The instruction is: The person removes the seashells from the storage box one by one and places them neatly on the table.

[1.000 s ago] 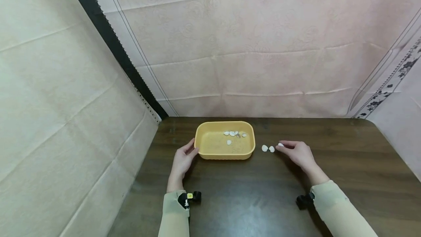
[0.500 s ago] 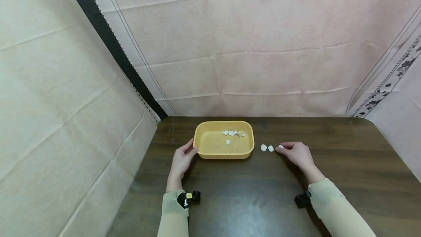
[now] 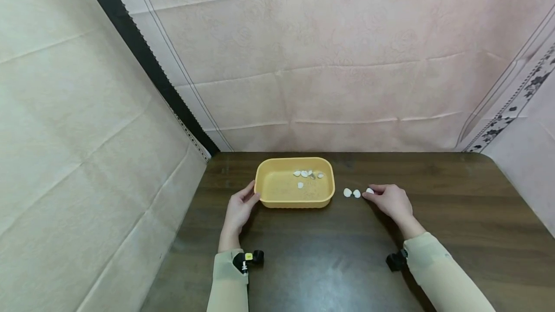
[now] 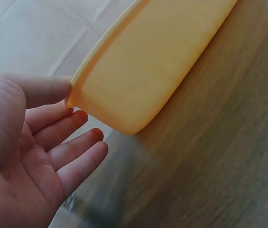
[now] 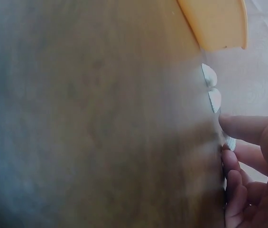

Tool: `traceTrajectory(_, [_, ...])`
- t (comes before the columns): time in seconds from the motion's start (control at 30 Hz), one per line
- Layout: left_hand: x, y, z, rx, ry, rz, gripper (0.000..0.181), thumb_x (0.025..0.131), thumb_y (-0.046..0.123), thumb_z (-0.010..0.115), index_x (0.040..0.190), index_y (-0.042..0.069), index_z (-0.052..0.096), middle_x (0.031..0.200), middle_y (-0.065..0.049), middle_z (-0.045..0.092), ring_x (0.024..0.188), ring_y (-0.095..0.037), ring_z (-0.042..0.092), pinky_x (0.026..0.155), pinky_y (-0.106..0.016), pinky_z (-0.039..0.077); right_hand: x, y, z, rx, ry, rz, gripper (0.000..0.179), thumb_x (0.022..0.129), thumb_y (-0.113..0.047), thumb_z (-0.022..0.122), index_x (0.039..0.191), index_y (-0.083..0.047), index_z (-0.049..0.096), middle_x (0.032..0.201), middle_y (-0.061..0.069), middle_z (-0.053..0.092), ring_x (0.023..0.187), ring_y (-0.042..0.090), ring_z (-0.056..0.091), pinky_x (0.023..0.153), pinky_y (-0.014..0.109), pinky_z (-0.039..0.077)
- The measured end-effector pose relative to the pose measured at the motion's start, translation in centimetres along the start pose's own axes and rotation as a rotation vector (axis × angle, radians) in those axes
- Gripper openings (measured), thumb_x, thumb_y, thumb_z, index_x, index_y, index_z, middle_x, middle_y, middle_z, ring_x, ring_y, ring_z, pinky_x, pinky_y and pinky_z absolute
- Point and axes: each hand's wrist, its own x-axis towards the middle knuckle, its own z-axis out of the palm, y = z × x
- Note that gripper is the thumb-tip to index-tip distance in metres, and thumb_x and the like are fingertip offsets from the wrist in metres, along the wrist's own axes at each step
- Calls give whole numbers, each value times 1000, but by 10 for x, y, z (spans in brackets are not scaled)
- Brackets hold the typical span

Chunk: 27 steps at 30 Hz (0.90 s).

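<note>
A yellow plastic tray (image 3: 296, 204) stands on the table, and my left hand (image 3: 237, 212) grips its left end. In the left wrist view the thumb lies on the tray's rim (image 4: 106, 39) and the other fingers are spread below it. Inside the tray lie several small whitish seashells (image 3: 304, 174). My right hand (image 3: 393, 202) is at the table right of the tray, pinching a white seashell (image 5: 231, 143) between thumb and fingers. Two more white seashells (image 3: 357, 193) lie side by side between that hand and the tray.
The dark wooden table (image 3: 312, 254) runs back to a pale cloth wall (image 3: 329, 90). Another cloth (image 3: 108, 167) hangs along the left side. A black wrist camera (image 3: 257, 257) is on the left wrist, and another camera (image 3: 395, 261) on the right.
The view has shifted slightly. The right hand stays at the same seashell, which shows a little more between its fingers. The left hand, the tray and the other seashells keep their places.
</note>
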Motion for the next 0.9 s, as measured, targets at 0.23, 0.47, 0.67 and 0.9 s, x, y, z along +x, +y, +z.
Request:
traceTrajectory(0.23, [1, 0, 0, 16, 5, 0, 52, 105, 14, 72, 154, 6, 57, 158, -13, 55, 142, -31, 56, 113, -43, 49, -1, -2, -1, -2, 1, -26, 58, 99, -44, 75, 143, -9, 69, 104, 4, 77, 94, 27, 69, 70, 39, 52])
traceTrajectory(0.47, [0, 0, 0, 13, 7, 8, 52, 104, 13, 72, 153, 6, 58, 157, -14, 55, 141, -33, 57, 112, -43, 49, -1, 2, -2, -1, -7, -60, 47, 100, -37, 75, 138, -10, 73, 95, -1, 71, 83, 21, 60, 69, 35, 45])
traceTrajectory(0.67, [1, -1, 1, 6, 5, 1, 51, 104, 14, 72, 153, 7, 59, 157, -12, 56, 140, -30, 58, 113, -43, 49, -3, 2, -2, 35, -4, -67, 40, 100, -32, 75, 133, -9, 75, 92, 0, 68, 77, 21, 57, 65, 35, 41])
traceTrajectory(0.9, [0, 1, 0, 3, 4, -4, 51, 104, 13, 72, 153, 8, 59, 158, -12, 55, 142, -30, 56, 114, -44, 48, -3, 0, -2, 50, -5, -50, 39, 100, -36, 76, 126, -7, 74, 97, 3, 70, 82, 21, 59, 69, 35, 44])
